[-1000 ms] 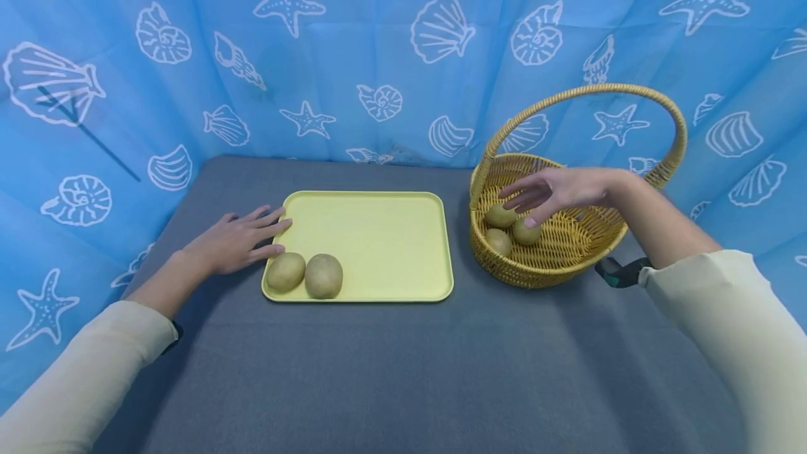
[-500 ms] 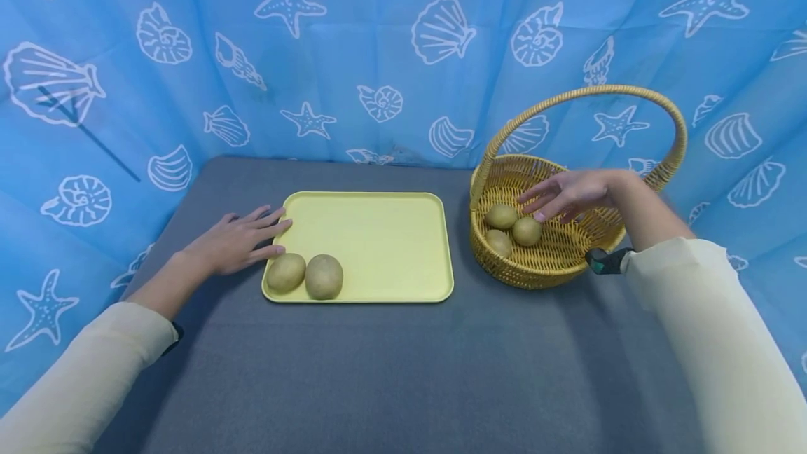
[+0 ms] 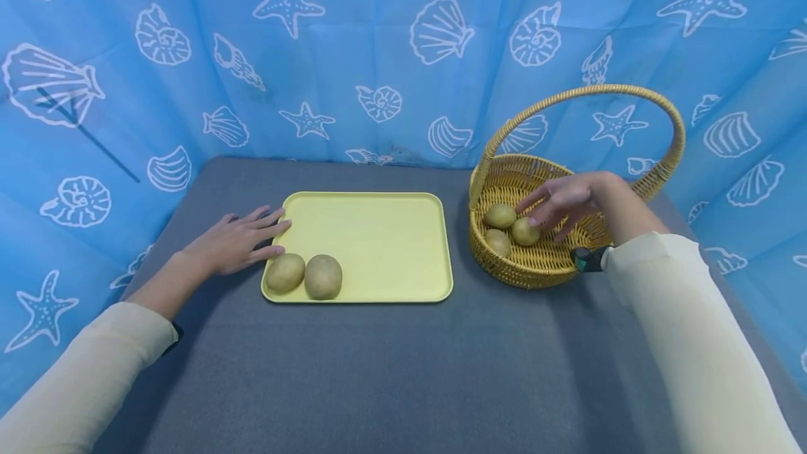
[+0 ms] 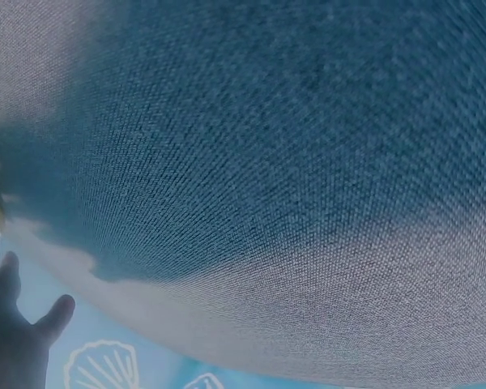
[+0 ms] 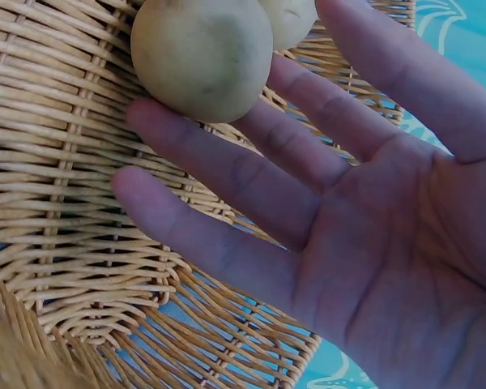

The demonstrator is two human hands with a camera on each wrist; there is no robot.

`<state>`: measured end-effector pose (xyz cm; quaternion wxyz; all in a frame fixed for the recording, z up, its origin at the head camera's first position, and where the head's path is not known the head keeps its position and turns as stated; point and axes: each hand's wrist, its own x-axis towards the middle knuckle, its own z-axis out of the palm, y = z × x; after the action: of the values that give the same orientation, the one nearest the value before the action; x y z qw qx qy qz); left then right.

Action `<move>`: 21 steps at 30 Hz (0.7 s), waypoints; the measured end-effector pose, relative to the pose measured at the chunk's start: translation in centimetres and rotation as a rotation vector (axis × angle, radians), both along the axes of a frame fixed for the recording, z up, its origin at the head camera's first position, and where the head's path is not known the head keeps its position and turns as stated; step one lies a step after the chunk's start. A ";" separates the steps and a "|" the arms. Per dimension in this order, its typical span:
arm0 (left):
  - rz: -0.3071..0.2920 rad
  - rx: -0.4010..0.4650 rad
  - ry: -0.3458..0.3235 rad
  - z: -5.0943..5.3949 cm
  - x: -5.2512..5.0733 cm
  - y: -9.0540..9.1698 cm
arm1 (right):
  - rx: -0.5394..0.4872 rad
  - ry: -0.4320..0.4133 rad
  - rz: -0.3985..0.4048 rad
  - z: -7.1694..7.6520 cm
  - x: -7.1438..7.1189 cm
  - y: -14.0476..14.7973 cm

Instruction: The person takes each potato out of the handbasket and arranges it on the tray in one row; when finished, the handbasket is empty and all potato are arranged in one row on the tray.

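Observation:
In the head view my right hand (image 3: 564, 203) is down inside the wicker basket (image 3: 536, 279), its fingers around the far side of the nearest potato (image 3: 526, 231). The right wrist view shows that hand (image 5: 332, 194) with fingers spread and fairly straight beside a potato (image 5: 202, 57), the palm bare. Two more potatoes, one behind (image 3: 501, 216) and one in front (image 3: 498, 242), lie at the basket's left. My left hand (image 3: 236, 240) rests with spread fingers at the left rim of the yellow tray (image 3: 384, 251); part of it shows in the left wrist view (image 4: 16, 324).
Two potatoes lie in the tray's front left corner, one (image 3: 286, 272) near my left fingers and another (image 3: 323, 277) beside it. The basket's tall handle (image 3: 586, 90) arches over my right hand. A blue curtain (image 3: 378, 54) hangs behind the grey table (image 3: 378, 370).
My right hand has moved down into the basket, first to the right and then back left, up to the nearest potato. The left hand has stayed still at the tray.

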<state>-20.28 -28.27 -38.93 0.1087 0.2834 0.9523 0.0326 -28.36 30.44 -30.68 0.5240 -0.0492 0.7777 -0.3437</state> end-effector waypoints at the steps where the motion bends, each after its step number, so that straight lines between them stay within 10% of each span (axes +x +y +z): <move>1: -0.001 0.001 0.001 0.0 0.0 0.0 | 0.000 -0.011 -0.006 0.0 0.0 -0.1; 21: -0.008 0.005 0.011 -0.4 -0.2 -0.1 | 0.044 0.011 -0.028 -0.1 0.1 -1.1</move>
<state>-20.46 -28.37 -39.35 0.1030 0.2875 0.9517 0.0328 -28.22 29.33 -30.75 0.5158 -0.0286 0.7885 -0.3337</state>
